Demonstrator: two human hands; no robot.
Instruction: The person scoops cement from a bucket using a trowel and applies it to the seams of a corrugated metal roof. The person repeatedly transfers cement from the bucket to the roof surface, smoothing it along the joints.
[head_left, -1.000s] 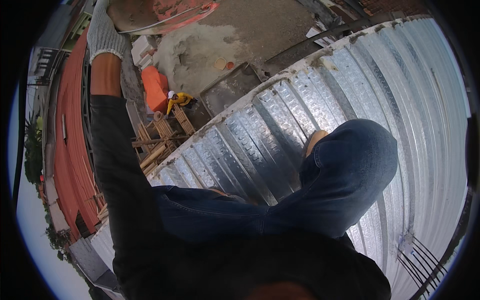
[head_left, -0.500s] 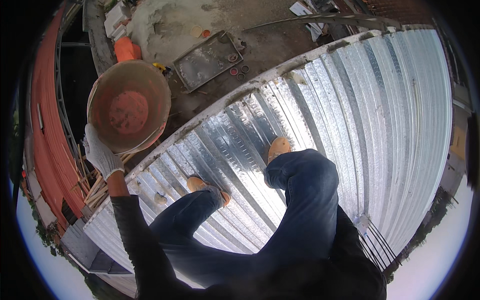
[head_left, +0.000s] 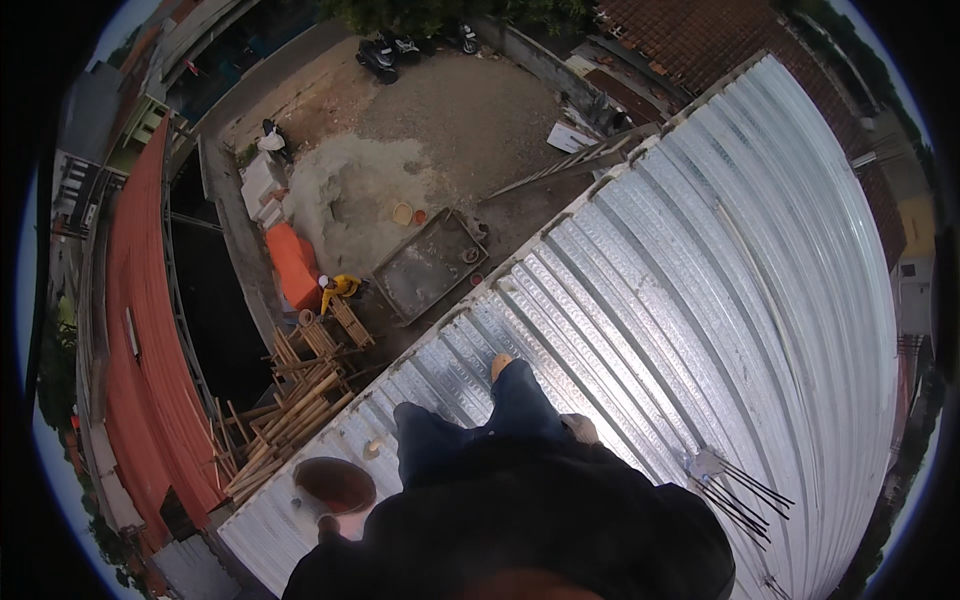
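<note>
A round, reddish-brown bucket (head_left: 337,487) is low on my left, above the corrugated metal sheeting (head_left: 640,290). My left hand (head_left: 328,524) is at its near rim and closed on it; the fingers are mostly hidden. The bucket's wide mouth faces up, with reddish stains inside. My right hand (head_left: 580,429), in a pale glove, is beside my right knee, small and partly covered by my dark clothing. Nothing shows in it, and its fingers cannot be made out. I stand on the sheeting near its edge, a tan shoe (head_left: 501,366) showing beyond my knee.
Beyond the edge, far below, a person in yellow (head_left: 342,288) bends beside an orange tarp (head_left: 291,265). Bamboo poles (head_left: 290,430) rise at the left edge. A rectangular mixing trough (head_left: 425,268) and a sand pile (head_left: 360,185) lie below. Rebar (head_left: 745,500) sticks up at right.
The bucket has moved from out over the edge at far left back toward my body, with my left hand on it. My view has tilted up, showing more of the yard, and my right hand appears.
</note>
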